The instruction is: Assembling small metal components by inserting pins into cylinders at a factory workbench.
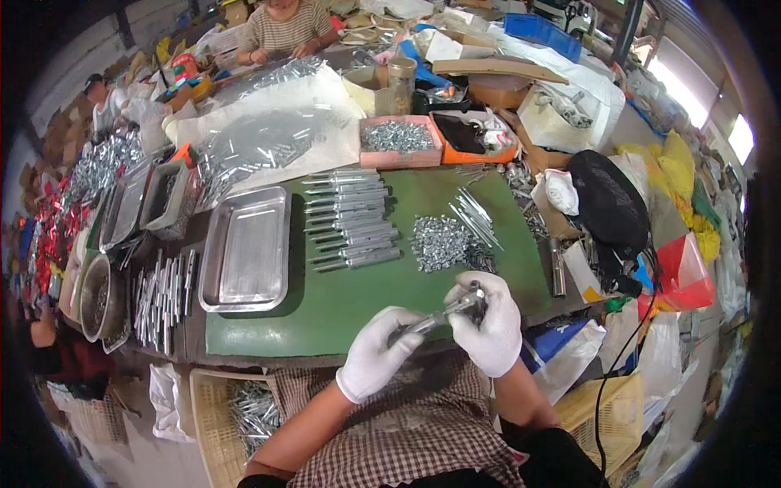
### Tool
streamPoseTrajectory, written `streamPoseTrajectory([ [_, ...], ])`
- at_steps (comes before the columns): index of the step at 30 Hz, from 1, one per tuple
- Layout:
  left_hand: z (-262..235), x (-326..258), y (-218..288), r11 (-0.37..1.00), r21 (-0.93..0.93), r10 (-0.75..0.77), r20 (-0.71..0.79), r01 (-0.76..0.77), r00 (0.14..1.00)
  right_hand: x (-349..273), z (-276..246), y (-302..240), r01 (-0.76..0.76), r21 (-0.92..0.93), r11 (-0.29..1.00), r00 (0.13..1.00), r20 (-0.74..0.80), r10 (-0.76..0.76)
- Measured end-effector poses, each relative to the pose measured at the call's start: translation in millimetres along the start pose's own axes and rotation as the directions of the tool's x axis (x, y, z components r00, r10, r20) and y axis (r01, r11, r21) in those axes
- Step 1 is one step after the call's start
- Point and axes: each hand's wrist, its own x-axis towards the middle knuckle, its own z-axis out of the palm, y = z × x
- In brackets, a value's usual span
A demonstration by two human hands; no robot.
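Observation:
My left hand point(379, 351), in a white glove, is closed round a metal tube point(426, 324) that points up and to the right. Its tip meets the small metal piece point(465, 302) pinched in my gloved right hand point(490, 327); whether the two are joined I cannot make out. Both hands are over the near edge of a green work mat point(260, 332). Just beyond my right hand lies a heap of small metal fittings point(443, 241), with several thin rods point(477, 216) behind it. A stack of metal rod assemblies point(351, 220) lies left of that heap.
A steel tray point(213, 276) sits on the mat's left, beside loose metal tubes point(163, 299) and a round bowl point(91, 307). Behind stand a pink box of fittings point(370, 156) and an orange bin point(472, 156). Below is a yellow crate point(207, 423). Another person point(285, 32) sits across.

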Motion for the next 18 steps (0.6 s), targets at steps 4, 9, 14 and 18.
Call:
streamPoseTrajectory([
  [4, 1, 1, 6, 1.000, 0.020, 0.007, -0.052, -0.006, 0.999, 0, -5, -2, -0.062, 0.010, 0.998, 0.998, 0.027, 0.062],
  [9, 4, 3, 8, 0.955, 0.253, 0.190, -0.132, -0.152, 0.973, 4, -8, 0, -0.174, 0.162, 0.971, 0.984, 0.070, 0.165],
  [14, 5, 0, 9, 0.946, 0.287, 0.206, -0.161, -0.154, 0.965, 4, -7, -16, -0.153, 0.018, 0.988, 0.987, 0.051, 0.152],
  [18, 5, 0, 7, 0.923, 0.330, 0.268, -0.176, -0.200, 0.947, 5, -9, -9, -0.204, 0.107, 0.973, 0.977, 0.082, 0.196],
])
